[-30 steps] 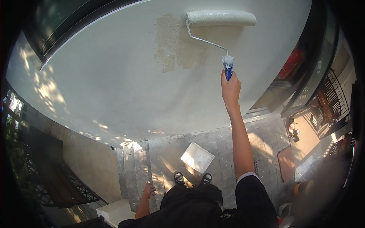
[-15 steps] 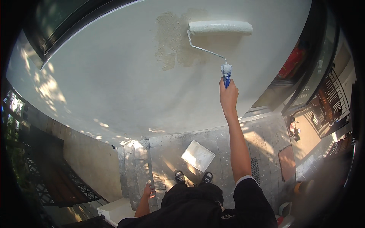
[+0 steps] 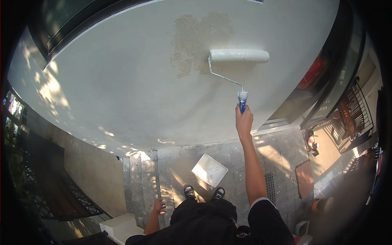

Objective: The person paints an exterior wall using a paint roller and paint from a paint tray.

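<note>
I see the right hand [image 3: 244,122] gripping a long white paint roller [image 3: 239,55] by its blue handle [image 3: 243,108]. Low and left of the roller, the left hand [image 3: 159,206] hangs loose.

Paved floor [image 3: 232,183], sun-dappled; dk perforated strip [image 3: 270,190] on it, reddish-brn mat [image 3: 304,179] nr, to R. White box [image 3: 118,227] btm L. Dk-brn slatted furniture [image 3: 352,111] far R. Red item [image 3: 312,75] up R, kind unclear. Dk-framed window [image 3: 75,25] up L.

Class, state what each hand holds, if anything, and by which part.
The right hand grips the paint roller by its blue handle; the left hand appears to hold nothing.
</note>
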A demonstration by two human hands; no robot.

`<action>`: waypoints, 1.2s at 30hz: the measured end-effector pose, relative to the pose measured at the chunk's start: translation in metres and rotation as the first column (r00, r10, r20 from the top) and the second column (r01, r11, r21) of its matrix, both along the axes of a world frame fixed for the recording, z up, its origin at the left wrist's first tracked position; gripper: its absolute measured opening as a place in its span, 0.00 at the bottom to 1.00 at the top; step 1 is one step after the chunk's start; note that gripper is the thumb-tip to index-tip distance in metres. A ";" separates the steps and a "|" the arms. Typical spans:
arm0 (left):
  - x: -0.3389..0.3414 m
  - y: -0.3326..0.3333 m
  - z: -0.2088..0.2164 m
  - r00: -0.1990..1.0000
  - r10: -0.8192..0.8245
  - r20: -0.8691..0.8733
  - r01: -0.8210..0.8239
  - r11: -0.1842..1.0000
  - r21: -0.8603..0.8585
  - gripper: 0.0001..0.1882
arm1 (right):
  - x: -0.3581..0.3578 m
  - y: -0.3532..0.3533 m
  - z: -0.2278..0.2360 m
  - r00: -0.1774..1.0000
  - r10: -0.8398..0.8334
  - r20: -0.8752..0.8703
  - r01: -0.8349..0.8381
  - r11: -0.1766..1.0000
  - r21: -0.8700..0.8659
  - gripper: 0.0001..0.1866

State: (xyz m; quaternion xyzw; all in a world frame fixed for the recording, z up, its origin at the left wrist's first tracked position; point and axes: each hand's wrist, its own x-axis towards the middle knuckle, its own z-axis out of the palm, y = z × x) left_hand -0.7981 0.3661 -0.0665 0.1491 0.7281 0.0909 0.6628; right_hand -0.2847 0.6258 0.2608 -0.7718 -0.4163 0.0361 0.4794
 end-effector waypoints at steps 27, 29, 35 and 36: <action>-0.010 0.003 0.014 0.997 -0.066 -0.033 0.065 0.998 -0.012 0.33 | -0.004 0.000 -0.018 0.999 -0.038 -0.009 0.037 0.998 -0.058 0.19; -0.011 0.003 0.014 0.998 -0.047 -0.040 0.046 0.999 -0.024 0.33 | -0.002 0.000 -0.014 1.000 -0.018 -0.005 0.018 0.999 -0.037 0.19; 0.004 0.017 0.025 0.999 -0.048 -0.026 0.049 0.998 0.032 0.33 | 0.001 0.020 0.067 1.000 0.022 -0.010 -0.021 0.999 0.045 0.19; 0.004 0.018 0.022 0.999 -0.038 -0.024 0.039 0.998 0.056 0.33 | 0.000 0.025 0.082 1.000 0.025 -0.010 -0.025 0.999 0.049 0.19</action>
